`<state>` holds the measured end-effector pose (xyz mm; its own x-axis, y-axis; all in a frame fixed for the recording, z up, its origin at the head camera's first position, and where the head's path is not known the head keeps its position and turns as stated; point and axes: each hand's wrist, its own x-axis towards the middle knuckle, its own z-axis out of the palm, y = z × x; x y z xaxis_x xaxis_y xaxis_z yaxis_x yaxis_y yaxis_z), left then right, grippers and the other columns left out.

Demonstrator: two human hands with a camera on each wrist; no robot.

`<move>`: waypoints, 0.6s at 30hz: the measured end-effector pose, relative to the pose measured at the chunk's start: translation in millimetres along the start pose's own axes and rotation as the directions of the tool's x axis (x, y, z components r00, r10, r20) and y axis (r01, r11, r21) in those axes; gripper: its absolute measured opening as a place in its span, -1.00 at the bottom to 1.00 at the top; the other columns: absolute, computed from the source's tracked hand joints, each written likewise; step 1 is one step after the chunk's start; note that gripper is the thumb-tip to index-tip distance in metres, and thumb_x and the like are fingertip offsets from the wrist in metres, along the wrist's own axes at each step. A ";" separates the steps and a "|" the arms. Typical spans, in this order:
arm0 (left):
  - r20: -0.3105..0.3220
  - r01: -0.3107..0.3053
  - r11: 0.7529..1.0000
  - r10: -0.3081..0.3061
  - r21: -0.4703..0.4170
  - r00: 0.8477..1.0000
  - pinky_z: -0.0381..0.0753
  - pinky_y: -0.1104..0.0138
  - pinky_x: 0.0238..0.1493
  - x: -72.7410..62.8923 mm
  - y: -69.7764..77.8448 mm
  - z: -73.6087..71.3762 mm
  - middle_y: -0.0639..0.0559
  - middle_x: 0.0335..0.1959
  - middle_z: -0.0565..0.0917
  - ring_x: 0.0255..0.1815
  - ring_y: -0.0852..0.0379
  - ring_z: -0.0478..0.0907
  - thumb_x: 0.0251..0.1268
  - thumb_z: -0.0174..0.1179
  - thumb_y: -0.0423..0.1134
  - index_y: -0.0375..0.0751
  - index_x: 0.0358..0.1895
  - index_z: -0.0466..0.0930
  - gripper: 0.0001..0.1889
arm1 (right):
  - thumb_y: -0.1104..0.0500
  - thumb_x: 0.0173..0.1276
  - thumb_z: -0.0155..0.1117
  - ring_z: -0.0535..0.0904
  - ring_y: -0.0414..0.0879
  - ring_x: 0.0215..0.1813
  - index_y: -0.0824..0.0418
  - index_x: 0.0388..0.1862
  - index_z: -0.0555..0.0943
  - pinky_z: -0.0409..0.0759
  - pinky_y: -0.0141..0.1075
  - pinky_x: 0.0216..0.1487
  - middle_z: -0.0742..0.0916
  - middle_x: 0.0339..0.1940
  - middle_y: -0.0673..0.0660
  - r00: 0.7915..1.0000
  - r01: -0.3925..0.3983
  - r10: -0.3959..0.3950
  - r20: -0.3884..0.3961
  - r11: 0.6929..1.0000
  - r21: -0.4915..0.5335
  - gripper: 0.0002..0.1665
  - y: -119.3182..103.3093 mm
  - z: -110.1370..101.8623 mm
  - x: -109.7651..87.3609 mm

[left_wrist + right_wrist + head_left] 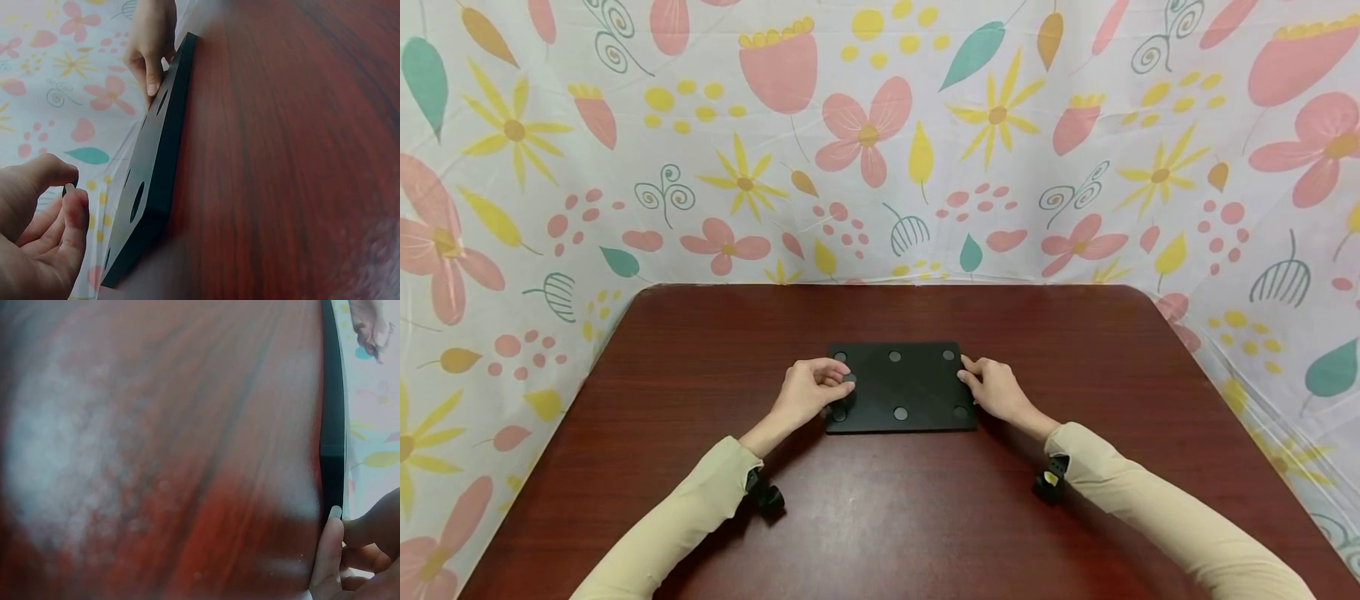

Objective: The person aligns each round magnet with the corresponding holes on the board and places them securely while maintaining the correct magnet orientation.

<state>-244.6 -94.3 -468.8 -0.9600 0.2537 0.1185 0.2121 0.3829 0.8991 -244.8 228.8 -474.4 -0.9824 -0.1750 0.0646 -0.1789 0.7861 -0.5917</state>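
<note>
A flat black rectangular board (880,387) lies on the table, with several round recesses in its top along the two long sides. My left hand (812,390) is above the board's left end. Between its thumb and index finger it pinches a small dark disc (71,185), seen nearly edge-on in the left wrist view. At the opposite end, my right hand (996,390) grips the board's right edge. Its fingertips (335,514) show against the board's dark side (333,412) in the right wrist view.
The board rests on a dark reddish wooden table (895,517) with a glossy top. Behind and beside the table hangs a white curtain (880,217) printed with flowers and leaves. A black wrist camera (766,497) sits below the left sleeve, another (1049,483) below the right.
</note>
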 end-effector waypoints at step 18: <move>0.035 -0.029 1.000 0.029 -0.007 0.999 0.64 0.39 -0.29 2.4 3.4 9.6 -0.08 -0.34 0.74 -0.38 0.19 0.65 0.11 0.41 -0.30 -0.20 -0.21 0.72 -0.83 | 0.23 0.47 0.11 0.51 -0.20 -0.64 0.54 0.16 0.52 0.44 -0.38 -0.56 0.62 0.01 0.53 1.000 0.007 -0.007 0.002 1.000 -0.003 -0.57 0.0 -0.2 0.3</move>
<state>-244.4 -83.9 -469.6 -0.9465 0.2955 0.1299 0.2385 0.3691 0.8982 -245.2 228.8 -474.2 -0.9811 -0.1817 0.0673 -0.1861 0.7868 -0.5885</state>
